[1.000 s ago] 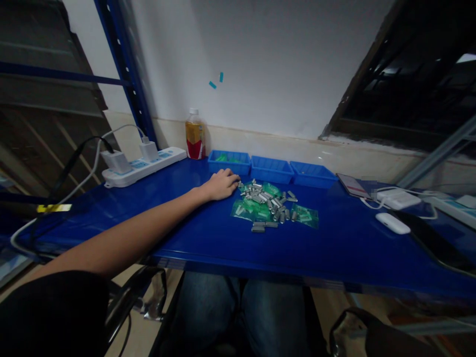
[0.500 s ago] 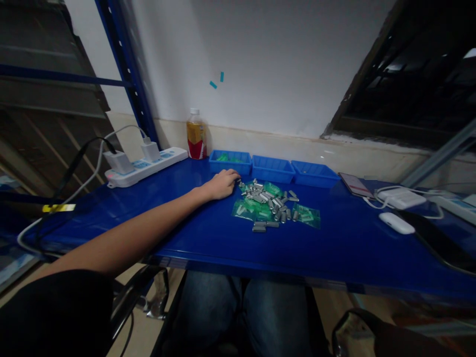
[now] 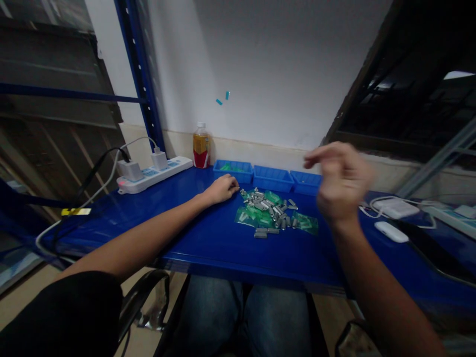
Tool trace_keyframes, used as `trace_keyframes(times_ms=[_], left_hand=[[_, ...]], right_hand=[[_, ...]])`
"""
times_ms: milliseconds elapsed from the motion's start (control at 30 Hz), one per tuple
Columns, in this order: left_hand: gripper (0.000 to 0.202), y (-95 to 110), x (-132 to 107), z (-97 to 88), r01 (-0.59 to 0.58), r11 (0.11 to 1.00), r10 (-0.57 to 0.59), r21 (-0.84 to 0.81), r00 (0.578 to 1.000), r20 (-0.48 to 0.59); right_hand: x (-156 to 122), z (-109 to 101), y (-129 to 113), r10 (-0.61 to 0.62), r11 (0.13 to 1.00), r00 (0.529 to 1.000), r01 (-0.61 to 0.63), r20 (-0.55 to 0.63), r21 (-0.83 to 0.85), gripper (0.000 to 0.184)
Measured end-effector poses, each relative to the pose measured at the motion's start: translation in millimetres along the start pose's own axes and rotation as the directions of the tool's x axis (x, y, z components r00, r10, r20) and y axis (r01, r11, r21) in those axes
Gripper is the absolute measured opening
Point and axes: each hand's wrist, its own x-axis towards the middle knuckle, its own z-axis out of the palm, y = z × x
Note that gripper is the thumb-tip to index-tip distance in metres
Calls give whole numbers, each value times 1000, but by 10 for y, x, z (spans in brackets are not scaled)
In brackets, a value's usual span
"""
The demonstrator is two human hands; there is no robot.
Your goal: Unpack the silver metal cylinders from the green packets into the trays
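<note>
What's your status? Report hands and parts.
Left hand beside small silver metallic cylinders. Right hand raised, blurred, grip unclear. Flat green plastic packets among the cylinders.

The scene is dim under soft, cool light, the plain white wall (image 3: 267,74) falling to grey toward the top. The wide, dark-framed window (image 3: 420,106) at upper right is almost black save for one pale bright patch (image 3: 459,75). Small silver metal cylinders (image 3: 267,203) catch faint glints on the glossy blue tabletop (image 3: 211,238). Motion blur smears the bare right hand (image 3: 344,178); wide-angle distortion stretches the edges.
</note>
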Motion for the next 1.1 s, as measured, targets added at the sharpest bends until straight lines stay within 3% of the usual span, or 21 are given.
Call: trace_keyframes(times_ms=[100, 167, 267, 367, 433, 567, 667, 800, 967, 1100], left_hand=[[24, 108, 3, -97, -14, 994, 13, -109, 1000, -5], [29, 199, -4, -151, -39, 984, 42, -172, 999, 13], [32, 325, -20, -175, -67, 946, 90, -317, 994, 56], [29, 412, -34, -157, -61, 863, 122, -502, 988, 90], [31, 449, -48, -158, -56, 849, 126, -525, 987, 99], [31, 492, -107, -217, -172, 915, 182, -364, 983, -7], [30, 517, -153, -249, -305, 926, 286, -225, 952, -112], [23, 557, -180, -231, -409, 906, 395, -112, 910, -125], [19, 598, -184, -248, -394, 917, 383, -65, 913, -143], [25, 614, -188, -296, -311, 946, 296, -91, 943, -149]], right_hand=[[-39, 401, 218, -20, 992, 984, 42, 179, -122, 18], [-121, 654, 377, -32, 975, 933, 107, 358, -193, 19], [-283, 831, 485, -66, 960, 889, 180, 453, -214, 18], [-391, 786, 450, -83, 970, 894, 174, 441, -170, 11], [-411, 731, 409, -84, 978, 903, 156, 421, -138, 12], [-406, 711, 381, -45, 992, 932, 84, 360, -93, 20], [-419, 742, 394, -1, 998, 939, 22, 343, -59, 25], [-449, 773, 390, 34, 999, 937, -31, 349, -14, 29], [-457, 779, 356, 68, 998, 937, -70, 342, -7, 30], [-458, 747, 357, 49, 999, 951, -52, 305, 0, 14]])
